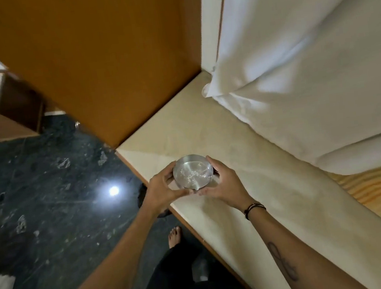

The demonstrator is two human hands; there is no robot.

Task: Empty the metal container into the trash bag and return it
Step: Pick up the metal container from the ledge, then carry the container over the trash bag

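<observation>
So the small round shiny metal container with pale whitish bits scattered inside is held up over the near corner of a cream padded ledge. Left hand cups its left rim, right hand wraps the right side, fingers curled snug on it. White pillow sits further back on the ledge, dark speckled floor off its left edge.
</observation>
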